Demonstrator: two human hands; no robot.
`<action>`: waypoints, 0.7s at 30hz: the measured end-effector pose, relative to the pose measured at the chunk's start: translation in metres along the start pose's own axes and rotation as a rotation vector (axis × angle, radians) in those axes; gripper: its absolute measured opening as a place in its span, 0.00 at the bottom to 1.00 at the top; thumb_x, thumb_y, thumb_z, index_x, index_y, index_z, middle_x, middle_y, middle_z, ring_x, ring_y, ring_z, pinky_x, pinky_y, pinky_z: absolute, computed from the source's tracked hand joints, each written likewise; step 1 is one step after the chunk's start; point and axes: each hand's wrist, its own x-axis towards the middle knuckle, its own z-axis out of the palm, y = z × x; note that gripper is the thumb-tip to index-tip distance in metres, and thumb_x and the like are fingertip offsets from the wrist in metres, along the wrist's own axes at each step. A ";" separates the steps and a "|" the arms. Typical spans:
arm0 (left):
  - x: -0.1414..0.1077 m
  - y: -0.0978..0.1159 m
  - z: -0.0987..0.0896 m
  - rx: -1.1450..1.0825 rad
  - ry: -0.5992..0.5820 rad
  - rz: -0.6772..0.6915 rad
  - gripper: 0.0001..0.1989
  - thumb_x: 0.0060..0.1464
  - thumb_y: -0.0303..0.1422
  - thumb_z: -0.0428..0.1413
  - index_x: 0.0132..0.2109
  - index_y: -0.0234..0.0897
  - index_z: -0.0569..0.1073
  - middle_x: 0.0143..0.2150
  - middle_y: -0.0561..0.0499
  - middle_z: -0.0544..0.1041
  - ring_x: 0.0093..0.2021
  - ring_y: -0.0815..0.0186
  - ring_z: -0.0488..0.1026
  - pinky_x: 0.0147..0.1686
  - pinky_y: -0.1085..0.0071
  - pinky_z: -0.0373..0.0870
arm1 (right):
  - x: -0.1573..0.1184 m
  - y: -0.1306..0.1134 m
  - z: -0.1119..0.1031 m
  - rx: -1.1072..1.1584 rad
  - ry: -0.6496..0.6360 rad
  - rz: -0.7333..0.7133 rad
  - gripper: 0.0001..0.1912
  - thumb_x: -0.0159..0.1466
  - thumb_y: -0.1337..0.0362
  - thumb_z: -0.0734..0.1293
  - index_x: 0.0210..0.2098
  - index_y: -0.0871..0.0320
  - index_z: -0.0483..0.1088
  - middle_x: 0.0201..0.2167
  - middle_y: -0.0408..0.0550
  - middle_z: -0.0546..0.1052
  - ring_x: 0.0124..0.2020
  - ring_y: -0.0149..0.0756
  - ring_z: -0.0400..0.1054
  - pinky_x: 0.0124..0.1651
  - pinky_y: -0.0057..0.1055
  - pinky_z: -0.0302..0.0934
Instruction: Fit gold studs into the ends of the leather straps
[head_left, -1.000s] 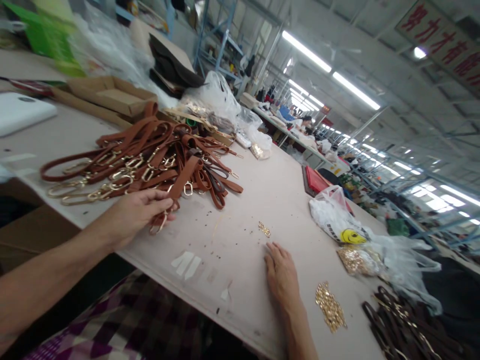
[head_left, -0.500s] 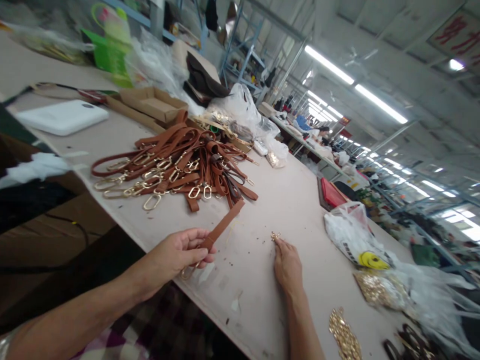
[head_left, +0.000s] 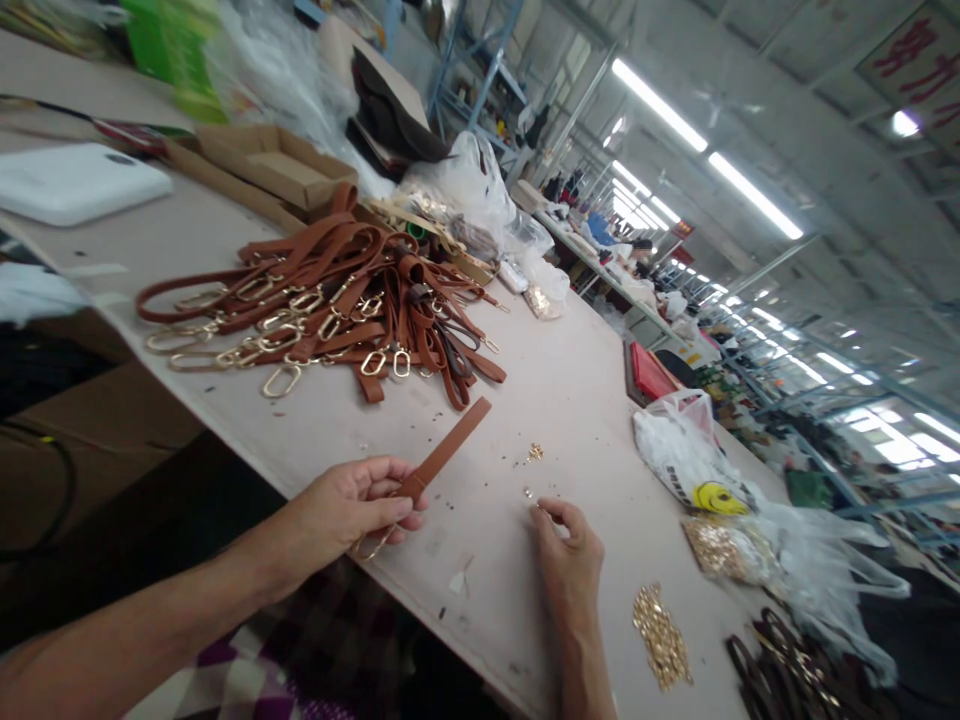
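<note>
Single head-worn view, tilted, looking forward and down along the desk [head_left: 570, 400]. Both hands close at the bottom edge; long factory hall recedes far behind, upper right.

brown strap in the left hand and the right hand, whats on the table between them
Head view: bare tabletop with dark specks between strap and right hand; small gold pieces lie just beyond.

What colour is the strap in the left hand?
Brown, with a gold ring at its end. The strap in the left hand shows best in the head view.
</note>
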 end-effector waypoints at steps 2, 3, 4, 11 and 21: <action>0.001 -0.003 0.004 -0.012 -0.011 -0.006 0.21 0.42 0.37 0.67 0.43 0.35 0.72 0.39 0.48 0.81 0.37 0.63 0.79 0.34 0.72 0.71 | -0.004 -0.001 -0.003 0.035 0.030 0.088 0.13 0.61 0.55 0.66 0.35 0.58 0.76 0.32 0.49 0.80 0.35 0.39 0.73 0.41 0.35 0.66; 0.001 -0.005 0.006 -0.024 -0.011 -0.010 0.21 0.41 0.36 0.67 0.43 0.35 0.72 0.39 0.48 0.81 0.37 0.63 0.79 0.34 0.72 0.71 | -0.006 -0.003 -0.004 0.051 0.033 0.120 0.14 0.61 0.54 0.66 0.34 0.59 0.76 0.30 0.48 0.80 0.33 0.38 0.73 0.39 0.34 0.65; 0.001 -0.006 0.008 -0.034 -0.012 -0.016 0.22 0.41 0.36 0.67 0.43 0.36 0.72 0.39 0.49 0.81 0.37 0.63 0.78 0.33 0.72 0.71 | -0.008 -0.005 -0.004 0.064 0.032 0.142 0.14 0.60 0.53 0.67 0.34 0.59 0.75 0.29 0.47 0.80 0.31 0.38 0.72 0.37 0.33 0.65; 0.001 -0.016 0.025 -0.058 -0.060 -0.015 0.19 0.41 0.34 0.66 0.41 0.36 0.72 0.37 0.49 0.80 0.34 0.65 0.77 0.32 0.73 0.68 | -0.036 -0.046 0.005 0.535 -0.124 0.347 0.16 0.57 0.53 0.70 0.37 0.59 0.76 0.25 0.43 0.77 0.26 0.33 0.69 0.32 0.30 0.64; -0.005 -0.020 0.039 0.016 -0.166 0.062 0.13 0.45 0.33 0.61 0.41 0.35 0.75 0.33 0.53 0.80 0.31 0.68 0.73 0.29 0.76 0.64 | -0.057 -0.086 0.027 0.632 -0.223 0.266 0.05 0.54 0.62 0.73 0.28 0.56 0.75 0.25 0.41 0.77 0.28 0.31 0.70 0.33 0.26 0.64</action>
